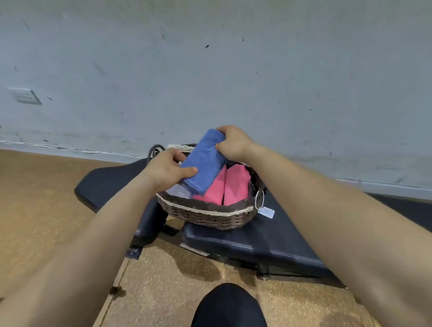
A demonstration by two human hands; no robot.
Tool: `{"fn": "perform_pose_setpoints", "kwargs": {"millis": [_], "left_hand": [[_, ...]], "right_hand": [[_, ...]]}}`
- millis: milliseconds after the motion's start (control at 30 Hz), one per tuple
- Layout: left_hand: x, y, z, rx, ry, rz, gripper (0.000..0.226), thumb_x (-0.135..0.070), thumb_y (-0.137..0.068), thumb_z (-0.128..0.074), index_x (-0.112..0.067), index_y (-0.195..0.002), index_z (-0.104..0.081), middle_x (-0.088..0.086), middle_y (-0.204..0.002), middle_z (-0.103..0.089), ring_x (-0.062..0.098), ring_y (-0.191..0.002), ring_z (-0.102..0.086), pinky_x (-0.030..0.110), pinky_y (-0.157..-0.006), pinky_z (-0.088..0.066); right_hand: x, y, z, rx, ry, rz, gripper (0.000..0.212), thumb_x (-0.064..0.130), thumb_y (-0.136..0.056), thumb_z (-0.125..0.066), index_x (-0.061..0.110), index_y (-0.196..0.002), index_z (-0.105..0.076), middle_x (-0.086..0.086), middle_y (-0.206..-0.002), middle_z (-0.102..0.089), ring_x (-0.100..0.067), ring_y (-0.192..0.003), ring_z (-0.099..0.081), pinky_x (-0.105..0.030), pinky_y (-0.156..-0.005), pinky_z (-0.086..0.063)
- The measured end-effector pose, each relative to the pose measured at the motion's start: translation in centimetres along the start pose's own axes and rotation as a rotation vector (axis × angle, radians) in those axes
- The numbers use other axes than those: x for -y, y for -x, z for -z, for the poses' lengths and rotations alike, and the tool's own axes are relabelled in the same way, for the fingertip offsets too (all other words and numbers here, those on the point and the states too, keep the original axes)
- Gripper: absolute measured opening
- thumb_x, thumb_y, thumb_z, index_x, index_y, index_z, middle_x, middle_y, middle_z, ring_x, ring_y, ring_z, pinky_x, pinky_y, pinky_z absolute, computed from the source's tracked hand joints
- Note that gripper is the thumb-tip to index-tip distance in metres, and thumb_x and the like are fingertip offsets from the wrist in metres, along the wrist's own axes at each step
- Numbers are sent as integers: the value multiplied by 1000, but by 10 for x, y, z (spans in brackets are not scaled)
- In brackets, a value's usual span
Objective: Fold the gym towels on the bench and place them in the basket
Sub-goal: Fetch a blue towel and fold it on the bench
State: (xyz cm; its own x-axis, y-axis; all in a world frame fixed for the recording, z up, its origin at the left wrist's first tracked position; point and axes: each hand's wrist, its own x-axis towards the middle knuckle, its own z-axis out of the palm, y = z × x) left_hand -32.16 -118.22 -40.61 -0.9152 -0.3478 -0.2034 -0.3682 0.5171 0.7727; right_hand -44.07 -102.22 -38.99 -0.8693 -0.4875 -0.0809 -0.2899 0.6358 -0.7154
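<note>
blue towel held at both ends over the wicker basket

at far left a pale rectangular wall socket (26,96) sits on the scuffed grey wall, above a speckled, cork-like tan floor (36,197). the black padded bench (251,244), smooth and vinyl-looking with rounded edges, carries a dark brown woven basket (213,218) with a cream band below its rim. the left hand (169,172) grips the near, lower end of a folded blue towel (205,164), thumb on top and fingers curled beneath. the towel is a thick terry oblong, tilted, held over the basket's left side. under its lower end a pale folded cloth (177,190) shows inside the basket. beside it two pink towels (212,189) lie side by side, folded into plump, soft rectangles. the right hand (234,142) clamps the blue towel's far, upper end, fingers wrapped over the edge. the hands are apart, one at each end. a small white tag (266,212) hangs on a string from the basket's right side, its card against the bench.
</note>
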Motion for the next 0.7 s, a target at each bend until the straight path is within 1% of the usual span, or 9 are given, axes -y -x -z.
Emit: {"fn": "perform_pose_setpoints", "kwargs": {"millis": [100,233,333,367,400,467,567,633,700], "left_hand": [[10,-10,-1,-32,-236,-6,31,-33,-81,-76,-8,-80,-57,5,-70,-55,23,-68,-52,33,-62,-40],[18,-18,-7,-13,-416,58,31,-37,-83,-71,-12,-89,-55,4,-83,-60,25,-80,-57,32,-66,-42],[19,-20,-17,1,-642,59,34,-45,-84,-65,-19,-76,-45,-2,-77,-52,24,-79,-56,32,-64,-41],[18,-19,-20,-11,-707,56,34,-46,-85,-64,-19,-77,-46,-3,-77,-51,24,-79,-56,31,-63,-39],[18,-18,-22,-31,-761,50,33,-47,-86,-63,-18,-82,-48,-3,-80,-53,25,-80,-57,30,-62,-38],[18,-16,-24,-92,-865,10,33,-50,-87,-62,-19,-93,-53,1,-93,-60,27,-89,-63,30,-65,-37],[27,-20,-21,-107,-821,-124,41,-44,-85,-68,-21,-116,-56,4,-116,-57,27,-108,-60,36,-76,-47],[30,-27,-18,4,-712,-239,43,-31,-83,-71,-29,-124,-58,1,-122,-51,25,-114,-55,38,-88,-48],[30,-32,-13,104,-694,-293,44,-26,-84,-71,-31,-127,-61,0,-127,-51,23,-118,-53,37,-97,-45]], "right_hand": [[9,-24,-30,38,138,-19,44,4,-85,-46,13,-125,-61,-10,-128,-64,-31,-119,-59,-43,-101,-48],[6,-45,-57,85,277,-13,51,3,-86,-47,21,-132,-58,-4,-136,-60,-28,-127,-54,-48,-107,-42],[2,-53,-64,182,414,30,53,5,-88,-48,26,-136,-56,2,-136,-59,-24,-128,-52,-47,-106,-37],[0,-55,-66,212,451,45,55,6,-89,-48,29,-138,-54,2,-136,-58,-24,-128,-51,-46,-104,-36],[-2,-54,-68,220,491,67,57,8,-89,-48,32,-140,-52,2,-137,-57,-26,-128,-50,-47,-103,-33],[-9,-51,-72,129,597,147,54,16,-91,-54,34,-141,-50,-2,-138,-52,-30,-129,-46,-47,-103,-32],[-18,-45,-71,-77,647,298,39,30,-88,-65,28,-126,-60,-2,-129,-54,-29,-121,-48,-42,-98,-37],[-23,-45,-66,-38,637,365,26,32,-91,-62,25,-115,-66,-3,-122,-59,-30,-115,-53,-40,-93,-43],[-27,-43,-59,119,657,381,27,34,-95,-53,23,-115,-67,-4,-121,-63,-31,-115,-57,-42,-91,-48]]}}
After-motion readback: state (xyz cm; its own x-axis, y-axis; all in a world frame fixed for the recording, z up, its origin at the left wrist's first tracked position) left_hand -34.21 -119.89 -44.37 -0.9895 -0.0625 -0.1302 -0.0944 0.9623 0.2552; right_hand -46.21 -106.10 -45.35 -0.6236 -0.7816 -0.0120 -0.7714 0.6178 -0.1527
